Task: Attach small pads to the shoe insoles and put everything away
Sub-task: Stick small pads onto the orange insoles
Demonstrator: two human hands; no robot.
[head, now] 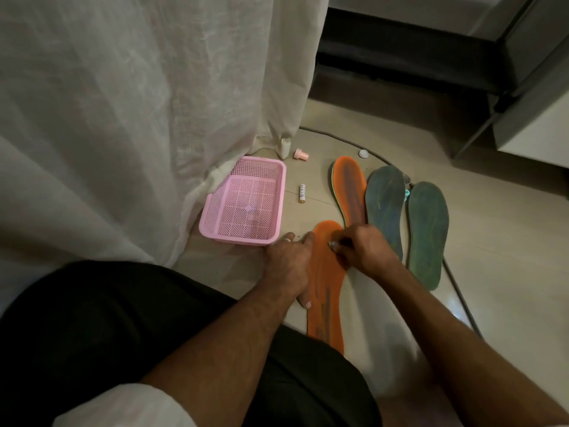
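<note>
A flat orange foam shoe insole [326, 282] lies on the pale floor [498, 272] just in front of the person's knees, its toe pointing away. The left hand [288, 260] rests flat along its left edge, fingers nearly straight and spread, the forefinger tip touching the insole's toe and the thumb at its near left edge; a ring shows on one finger. The right hand [361, 249] comes in from the right with fingers curled, the fingertips [334, 245] pinching a small pale pad [332, 244] against the forepart of the insole; the pad is too small to make out further.

Four insoles in all: this one, a second orange insole [351, 192] farther off, and two dark teal insoles [385, 204] [428, 232] side by side to the right.

One pink perforated plastic basket [212, 211] stands to the left, near the white curtain [138, 103]. One small battery [302, 193] lies between basket and far orange insole, one pink cap [300, 154] farther away, one white disc [363, 153] beyond the insoles.
</note>
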